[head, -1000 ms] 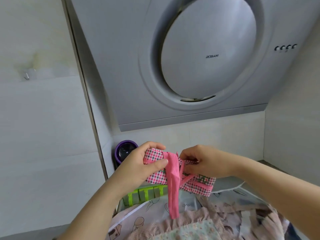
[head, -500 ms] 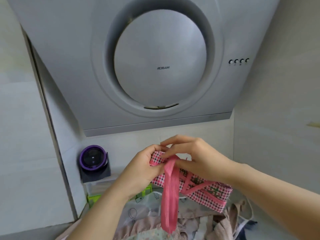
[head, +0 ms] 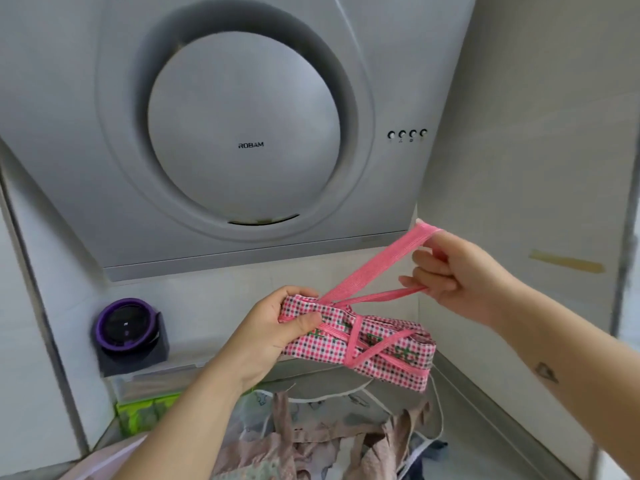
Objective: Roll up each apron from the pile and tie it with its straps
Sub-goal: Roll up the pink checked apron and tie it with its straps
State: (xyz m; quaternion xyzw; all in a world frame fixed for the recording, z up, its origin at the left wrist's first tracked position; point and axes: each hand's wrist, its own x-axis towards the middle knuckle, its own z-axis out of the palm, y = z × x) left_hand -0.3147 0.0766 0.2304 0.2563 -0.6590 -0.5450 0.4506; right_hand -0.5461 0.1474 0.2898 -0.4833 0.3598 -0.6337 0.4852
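A rolled pink checked apron point(head: 374, 344) is held in the air in front of me. My left hand point(head: 277, 327) grips its left end, thumb on top of the cloth. A pink strap point(head: 377, 263) runs from the roll up to the right as a taut loop. My right hand point(head: 457, 275) holds that loop with curled fingers, up and right of the roll. More pink strap crosses around the roll's middle. Below lies the pile of aprons point(head: 318, 441), in beige and pale prints.
A grey range hood point(head: 242, 133) fills the wall ahead. A purple-rimmed round device point(head: 126, 325) sits on a dark block at the left, above a clear box and green packets point(head: 149, 414). A tiled wall point(head: 536, 168) stands close on the right.
My right hand has left the roll and pulled the pink strap up and to the right until taut. The strap no longer hangs down. The left hand still holds the roll.
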